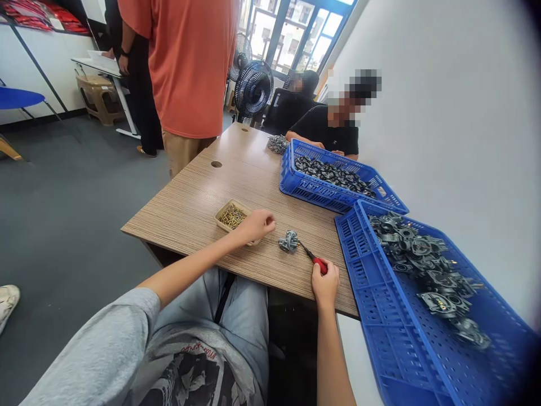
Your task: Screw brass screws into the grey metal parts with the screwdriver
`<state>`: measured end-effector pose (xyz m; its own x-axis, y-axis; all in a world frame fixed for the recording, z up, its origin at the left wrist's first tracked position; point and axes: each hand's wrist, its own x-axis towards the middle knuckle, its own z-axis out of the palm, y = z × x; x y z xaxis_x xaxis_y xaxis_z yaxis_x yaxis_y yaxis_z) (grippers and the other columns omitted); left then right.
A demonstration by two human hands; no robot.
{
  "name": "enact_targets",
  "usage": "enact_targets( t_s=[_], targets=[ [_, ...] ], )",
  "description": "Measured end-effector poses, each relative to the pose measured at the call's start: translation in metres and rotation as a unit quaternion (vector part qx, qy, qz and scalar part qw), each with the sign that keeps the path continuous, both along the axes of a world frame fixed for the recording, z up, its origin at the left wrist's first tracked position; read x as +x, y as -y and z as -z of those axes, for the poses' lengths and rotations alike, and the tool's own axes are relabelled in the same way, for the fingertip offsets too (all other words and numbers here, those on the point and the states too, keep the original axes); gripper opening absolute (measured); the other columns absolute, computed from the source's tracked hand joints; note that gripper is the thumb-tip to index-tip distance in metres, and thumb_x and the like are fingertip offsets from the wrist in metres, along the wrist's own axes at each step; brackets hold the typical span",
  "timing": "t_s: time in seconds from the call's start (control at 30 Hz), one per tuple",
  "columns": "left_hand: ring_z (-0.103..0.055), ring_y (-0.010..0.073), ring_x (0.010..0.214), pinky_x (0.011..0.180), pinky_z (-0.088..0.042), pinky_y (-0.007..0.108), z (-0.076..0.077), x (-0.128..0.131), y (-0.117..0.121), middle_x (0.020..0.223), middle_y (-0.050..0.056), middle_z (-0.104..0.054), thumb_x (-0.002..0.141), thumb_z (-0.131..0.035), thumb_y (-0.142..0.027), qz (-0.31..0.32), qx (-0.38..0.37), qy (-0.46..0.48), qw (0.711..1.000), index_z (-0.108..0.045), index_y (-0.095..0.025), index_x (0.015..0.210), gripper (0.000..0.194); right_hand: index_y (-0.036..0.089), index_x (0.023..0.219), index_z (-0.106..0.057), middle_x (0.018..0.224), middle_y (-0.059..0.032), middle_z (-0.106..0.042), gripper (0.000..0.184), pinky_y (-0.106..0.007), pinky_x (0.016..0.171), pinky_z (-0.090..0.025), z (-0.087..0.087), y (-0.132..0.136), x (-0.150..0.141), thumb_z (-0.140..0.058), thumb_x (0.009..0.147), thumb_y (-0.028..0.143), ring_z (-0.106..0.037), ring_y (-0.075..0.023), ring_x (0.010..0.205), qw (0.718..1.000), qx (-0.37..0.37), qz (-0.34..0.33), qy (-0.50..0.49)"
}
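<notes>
Hands apart over a desk [181, 217] of striped, wood-grain laminate! Right hand [325, 286] clamped on a small screwdriver [318, 264], glossy red handle in the fist, thin steel shaft slanting away, tip just beside a knobbly grey metal casting [288, 241] lying on the desktop between the hands. Left hand [256, 225] curled shut, anything inside hidden, right at the edge of a shallow tan tray [224, 215] heaped with little brass screws [233, 216]. Over to the right, two perforated blue plastic crates: near crate [359, 265] piled with more grey castings, far crate [333, 194] packed with darker ones. Beyond the desk, a person in an orange shirt [190, 62] standing, a seated person in black [325, 128], a round black fan [253, 88], a bright window [291, 34], and grey carpet [71, 197] below.
</notes>
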<state>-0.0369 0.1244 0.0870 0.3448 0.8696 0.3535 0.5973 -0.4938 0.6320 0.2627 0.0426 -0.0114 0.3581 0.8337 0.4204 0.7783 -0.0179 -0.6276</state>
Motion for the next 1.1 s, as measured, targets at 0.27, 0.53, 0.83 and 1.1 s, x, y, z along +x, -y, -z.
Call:
enact_targets(
  t_s=[0.27, 0.53, 0.83, 1.1],
  targets=[
    [-0.064, 0.0179, 0.074, 0.07, -0.047, 0.027, 0.025, 0.071, 0.023, 0.08, 0.006, -0.071, 0.09, -0.056, -0.018, -0.09, -0.064, 0.084, 0.99, -0.07, -0.015, 0.081, 0.017, 0.016, 0.098, -0.066, 0.102, -0.0147, -0.064, 0.03, -0.041, 0.094, -0.041, 0.002, 0.0, 0.001, -0.05, 0.083, 0.037, -0.056, -0.0285, 0.099, 1.0, 0.007, 0.001, 0.007],
    [-0.067, 0.0194, 0.082, 0.079, -0.05, 0.03, 0.045, 0.085, 0.02, 0.087, 0.009, -0.074, 0.093, -0.056, -0.017, -0.142, -0.11, 0.128, 0.975, -0.071, -0.013, 0.088, 0.016, 0.016, 0.098, -0.066, 0.101, -0.0151, -0.064, 0.031, -0.041, 0.094, -0.041, 0.002, 0.0, 0.002, -0.05, 0.083, 0.037, -0.056, -0.0283, 0.098, 1.0, 0.01, -0.003, 0.005],
    [-0.067, 0.0192, 0.087, 0.083, -0.051, 0.03, 0.061, 0.091, 0.028, 0.092, 0.009, -0.073, 0.095, -0.052, -0.015, -0.176, -0.106, 0.171, 0.964, -0.069, -0.014, 0.092, 0.018, 0.016, 0.097, -0.065, 0.102, -0.0155, -0.065, 0.029, -0.042, 0.095, -0.04, 0.001, 0.0, 0.002, -0.049, 0.083, 0.036, -0.056, -0.0289, 0.1, 1.0, 0.009, -0.005, 0.002],
    [-0.065, 0.0194, 0.086, 0.084, -0.052, 0.031, 0.062, 0.088, 0.03, 0.089, 0.007, -0.071, 0.093, -0.055, -0.016, -0.159, -0.106, 0.159, 0.969, -0.069, -0.015, 0.088, 0.014, 0.016, 0.098, -0.065, 0.103, -0.0152, -0.065, 0.029, -0.042, 0.096, -0.04, 0.001, 0.0, 0.001, -0.049, 0.083, 0.036, -0.055, -0.0288, 0.102, 1.0, 0.009, -0.005, 0.002]
  ],
)
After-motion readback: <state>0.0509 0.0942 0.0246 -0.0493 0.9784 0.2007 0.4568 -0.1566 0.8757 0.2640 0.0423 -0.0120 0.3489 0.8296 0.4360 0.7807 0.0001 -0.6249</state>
